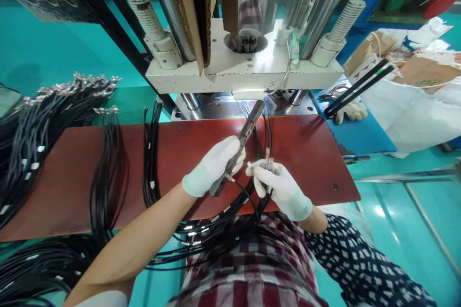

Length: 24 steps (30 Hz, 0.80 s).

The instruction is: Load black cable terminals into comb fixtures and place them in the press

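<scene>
Two gloved hands are held close together over the red worktop's [72, 177] near edge, where the dark bar tool [242, 141], clenched in the left hand [212, 167], is best kept steady and aligned while the right hand [281, 187] pinches the terminal-tipped black wires [264, 163].

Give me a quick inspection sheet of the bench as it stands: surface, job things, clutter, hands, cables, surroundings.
Surface: red-brown board on a teal bench, under a press.
Job things: long dark bar; bundle of cable ends with metal tips.
Clutter: spare glove on a blue mat, dark rods beside it.
Hands: left hand, gloved, grip closed on the bar; right hand, gloved, closed on the cable ends.
Cables: black cables looped over the board; more piled at left.
Surroundings: white press plate with columns; white bag at right.
</scene>
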Each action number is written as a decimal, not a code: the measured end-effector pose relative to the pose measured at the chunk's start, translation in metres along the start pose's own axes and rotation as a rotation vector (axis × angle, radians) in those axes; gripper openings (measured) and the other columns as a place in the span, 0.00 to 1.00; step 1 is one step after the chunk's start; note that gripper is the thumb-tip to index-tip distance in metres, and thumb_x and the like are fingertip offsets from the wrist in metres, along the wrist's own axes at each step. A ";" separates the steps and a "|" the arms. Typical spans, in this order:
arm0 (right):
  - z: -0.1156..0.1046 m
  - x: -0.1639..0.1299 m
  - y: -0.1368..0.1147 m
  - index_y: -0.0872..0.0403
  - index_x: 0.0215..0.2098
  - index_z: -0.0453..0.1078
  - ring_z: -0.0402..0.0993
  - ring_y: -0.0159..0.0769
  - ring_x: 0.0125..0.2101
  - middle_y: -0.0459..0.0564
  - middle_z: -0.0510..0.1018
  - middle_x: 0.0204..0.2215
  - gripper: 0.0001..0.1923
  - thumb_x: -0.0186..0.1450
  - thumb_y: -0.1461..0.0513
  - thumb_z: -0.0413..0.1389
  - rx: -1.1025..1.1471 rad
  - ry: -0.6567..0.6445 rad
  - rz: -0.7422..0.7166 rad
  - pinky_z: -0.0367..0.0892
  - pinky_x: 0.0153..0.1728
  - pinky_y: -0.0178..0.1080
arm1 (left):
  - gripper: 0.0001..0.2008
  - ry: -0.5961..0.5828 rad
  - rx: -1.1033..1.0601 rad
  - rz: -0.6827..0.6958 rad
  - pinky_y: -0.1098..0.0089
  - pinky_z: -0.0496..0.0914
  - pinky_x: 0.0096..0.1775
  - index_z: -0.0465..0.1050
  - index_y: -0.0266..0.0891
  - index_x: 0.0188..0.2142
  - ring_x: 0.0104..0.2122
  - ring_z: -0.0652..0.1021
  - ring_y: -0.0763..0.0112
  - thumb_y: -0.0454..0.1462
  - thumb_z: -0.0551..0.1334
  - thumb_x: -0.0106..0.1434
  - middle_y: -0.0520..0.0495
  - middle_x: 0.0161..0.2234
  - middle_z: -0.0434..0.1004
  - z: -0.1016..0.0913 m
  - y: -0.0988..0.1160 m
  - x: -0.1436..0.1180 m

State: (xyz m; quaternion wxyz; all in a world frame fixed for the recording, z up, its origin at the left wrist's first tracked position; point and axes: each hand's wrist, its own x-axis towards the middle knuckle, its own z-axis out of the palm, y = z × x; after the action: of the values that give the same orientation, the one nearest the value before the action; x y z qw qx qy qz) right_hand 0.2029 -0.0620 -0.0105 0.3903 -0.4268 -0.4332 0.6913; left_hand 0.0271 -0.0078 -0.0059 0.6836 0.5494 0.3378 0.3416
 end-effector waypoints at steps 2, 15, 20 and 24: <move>0.002 0.002 -0.001 0.58 0.33 0.73 0.59 0.27 0.18 0.41 0.67 0.13 0.18 0.65 0.50 0.57 -0.016 0.009 0.021 0.57 0.28 0.36 | 0.20 -0.005 -0.024 0.000 0.73 0.62 0.25 0.59 0.39 0.30 0.21 0.63 0.79 0.52 0.52 0.70 0.54 0.25 0.62 0.000 0.000 0.000; -0.010 0.011 -0.007 0.57 0.26 0.74 0.62 0.27 0.22 0.44 0.69 0.19 0.15 0.55 0.53 0.66 0.052 -0.184 0.101 0.58 0.27 0.34 | 0.20 -0.055 -0.077 -0.010 0.75 0.59 0.22 0.58 0.39 0.30 0.20 0.63 0.79 0.52 0.52 0.70 0.55 0.24 0.60 0.000 0.001 0.000; 0.017 0.007 -0.018 0.56 0.23 0.69 0.65 0.30 0.25 0.45 0.73 0.22 0.09 0.56 0.59 0.61 -0.374 0.165 -0.042 0.63 0.31 0.36 | 0.22 -0.011 0.023 0.014 0.74 0.60 0.23 0.62 0.38 0.30 0.21 0.64 0.78 0.53 0.52 0.70 0.53 0.25 0.63 0.000 0.003 -0.001; 0.026 0.004 -0.016 0.54 0.22 0.65 0.65 0.30 0.23 0.43 0.71 0.20 0.11 0.57 0.59 0.59 -0.573 0.235 -0.076 0.62 0.28 0.35 | 0.22 0.010 0.036 0.029 0.74 0.61 0.24 0.62 0.38 0.30 0.21 0.63 0.78 0.53 0.52 0.70 0.53 0.25 0.62 0.002 0.003 -0.002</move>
State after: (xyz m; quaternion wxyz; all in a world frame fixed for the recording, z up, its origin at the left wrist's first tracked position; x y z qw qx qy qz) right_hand 0.1807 -0.0602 0.0102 0.3272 -0.5796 -0.5781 0.4720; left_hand 0.0269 -0.0100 -0.0021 0.6669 0.5648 0.3395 0.3479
